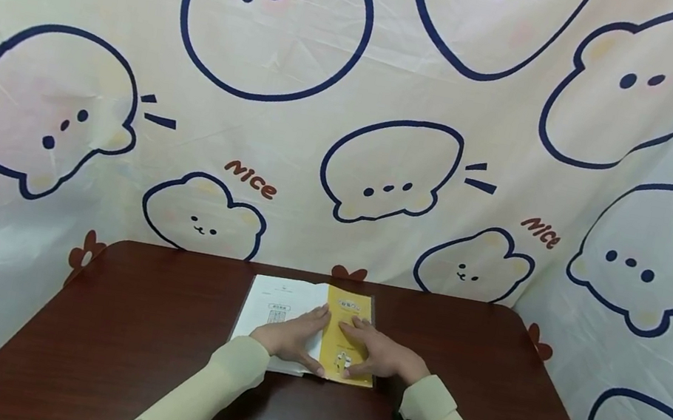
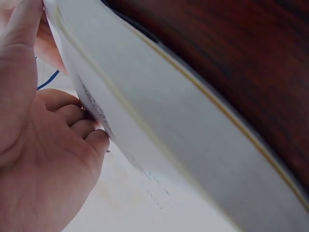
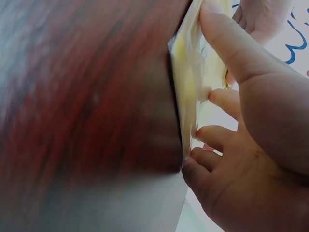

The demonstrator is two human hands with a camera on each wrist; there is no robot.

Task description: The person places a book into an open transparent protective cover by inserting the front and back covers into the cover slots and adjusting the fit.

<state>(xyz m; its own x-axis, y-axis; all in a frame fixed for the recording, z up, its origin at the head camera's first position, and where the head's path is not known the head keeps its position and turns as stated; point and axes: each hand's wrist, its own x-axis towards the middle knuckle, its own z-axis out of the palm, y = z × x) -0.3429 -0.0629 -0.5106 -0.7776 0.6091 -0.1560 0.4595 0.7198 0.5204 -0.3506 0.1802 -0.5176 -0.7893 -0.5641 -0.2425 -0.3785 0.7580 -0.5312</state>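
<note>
One brown table (image 1: 115,351) fills my view, with one open booklet (image 1: 281,309) lying at its middle. Two hands rest on it: my left hand (image 1: 289,341) flat on the white page, my right hand (image 1: 381,357) flat on the yellow page, fingers relaxed.

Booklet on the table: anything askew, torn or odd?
Nothing stands out. The booklet lies open and roughly square to the table, left hand on the white page, right hand on the yellow page. No tear or spill shows.
</note>
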